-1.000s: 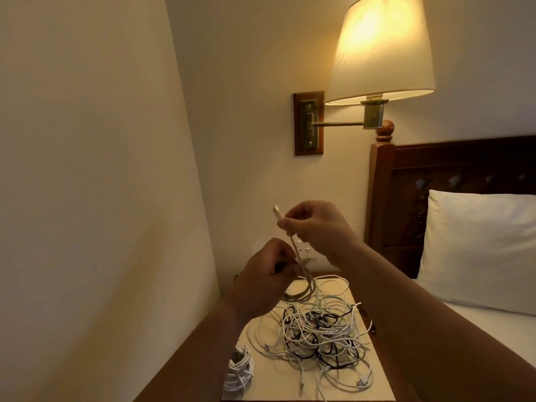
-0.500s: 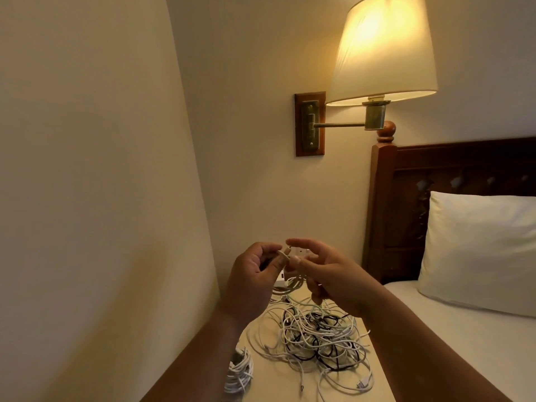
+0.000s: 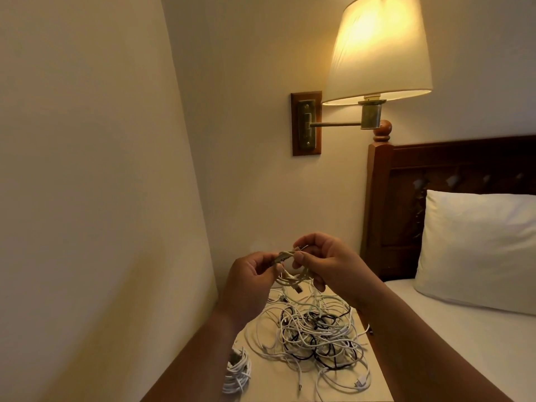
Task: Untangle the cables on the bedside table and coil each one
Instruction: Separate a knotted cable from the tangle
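Two hands meet at the centre of the head view, raised above the bench. The left hand has its fingers curled and pinches the top of a small looped beige cable. The right hand grips the same loops from the other side, thumb and fingers bent round them. The bundle hangs between the two palms, with a darker plug end dangling at its bottom. Below it, in the lower middle of the frame, a tangle of cables lies spread over the pale bench top, mostly white strands with a few black ones threaded through. A white connector shows at its lower right edge. Near the lower left corner of the bench sits a coiled white cable, apart from the tangle. A lit wall lamp on a swing arm fills the upper right. Under it stands a dark wooden headboard, with a white pillow on the bed at the right edge.
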